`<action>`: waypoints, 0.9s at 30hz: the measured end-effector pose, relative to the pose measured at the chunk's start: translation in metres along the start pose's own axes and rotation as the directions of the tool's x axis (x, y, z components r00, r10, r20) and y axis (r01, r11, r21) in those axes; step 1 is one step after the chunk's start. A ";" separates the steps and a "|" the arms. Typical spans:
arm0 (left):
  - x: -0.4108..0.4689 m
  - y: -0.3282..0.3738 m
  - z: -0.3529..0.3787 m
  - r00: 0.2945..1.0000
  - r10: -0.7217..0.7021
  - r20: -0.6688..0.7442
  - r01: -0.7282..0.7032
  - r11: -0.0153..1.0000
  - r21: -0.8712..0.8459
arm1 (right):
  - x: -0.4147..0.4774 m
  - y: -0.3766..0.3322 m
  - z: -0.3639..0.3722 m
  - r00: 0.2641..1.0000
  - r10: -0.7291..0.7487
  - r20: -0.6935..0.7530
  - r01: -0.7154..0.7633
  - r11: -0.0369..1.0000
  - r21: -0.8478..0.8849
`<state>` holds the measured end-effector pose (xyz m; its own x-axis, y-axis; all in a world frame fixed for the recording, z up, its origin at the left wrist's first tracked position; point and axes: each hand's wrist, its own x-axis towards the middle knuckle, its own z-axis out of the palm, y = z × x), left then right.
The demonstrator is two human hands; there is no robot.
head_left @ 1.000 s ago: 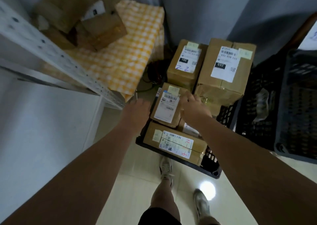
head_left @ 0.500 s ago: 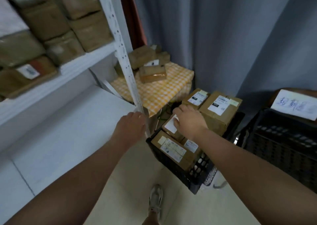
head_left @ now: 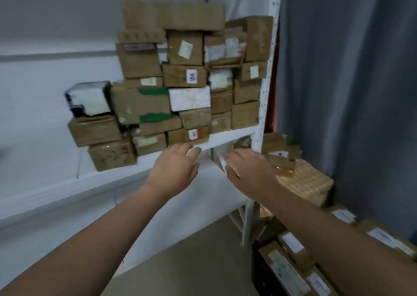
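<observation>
Head view: left hand (head_left: pixel 174 168), fingers apart and empty, hovers just below the boxes (head_left: pixel 187 97) on the shelf (head_left: pixel 225 139); right hand (head_left: pixel 250 169) grips a small box (head_left: pixel 230 164), mostly hidden.

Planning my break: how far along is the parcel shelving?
Done: cardboard parcels already stacked on the white shelf. In hand: the right hand seems to grip a small parcel, left hand open beside it. Left: several labelled parcels wait at lower right.

A single head-worn wide-angle camera looks forward and slightly down, close to a white shelf (head_left: pixel 228 138) stacked with cardboard boxes (head_left: pixel 187 77), both forearms reaching in from below.
</observation>
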<state>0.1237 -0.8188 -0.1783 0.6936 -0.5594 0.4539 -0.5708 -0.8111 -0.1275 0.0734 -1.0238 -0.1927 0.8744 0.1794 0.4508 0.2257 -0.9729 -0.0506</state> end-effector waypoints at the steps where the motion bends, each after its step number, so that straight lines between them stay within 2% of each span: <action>1: -0.004 -0.016 -0.011 1.000 -0.017 -0.022 0.018 1.000 0.022 | 0.016 -0.015 -0.001 0.999 -0.023 -0.037 0.024 0.999 0.034; 4: -0.016 -0.064 -0.040 0.994 -0.055 -0.096 0.063 0.994 0.091 | 0.063 -0.062 -0.001 0.984 -0.068 -0.163 0.092 0.986 0.142; 11: -0.037 -0.186 -0.069 0.953 -0.156 -0.258 0.211 0.956 0.203 | 0.155 -0.169 0.018 0.955 -0.167 -0.243 0.224 0.947 0.230; 15: -0.027 -0.244 -0.066 0.943 -0.220 -0.251 0.274 0.940 0.205 | 0.197 -0.207 0.032 0.961 -0.129 -0.244 0.198 0.938 0.284; 19: -0.005 -0.289 -0.061 0.938 -0.296 -0.182 0.335 0.909 0.249 | 0.234 -0.227 0.039 0.974 -0.072 -0.217 0.145 0.928 0.343; 21: 0.000 -0.306 -0.056 0.926 -0.361 -0.111 0.376 0.908 0.185 | 0.247 -0.234 0.043 0.980 -0.033 -0.194 0.108 0.915 0.388; 24: -0.002 -0.316 -0.047 0.915 -0.402 -0.028 0.398 0.914 -0.079 | 0.258 -0.242 0.050 0.982 0.024 -0.187 0.083 0.838 0.539; 27: -0.012 -0.312 -0.034 0.901 -0.407 -0.152 0.330 0.868 -0.371 | 0.259 -0.252 0.056 0.983 0.091 -0.156 0.053 0.679 0.732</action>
<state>0.2787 -0.5533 -0.1142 0.7903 -0.1474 0.5947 -0.4295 -0.8256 0.3660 0.2670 -0.7242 -0.1132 0.8134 0.0647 0.5781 0.5145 -0.5439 -0.6629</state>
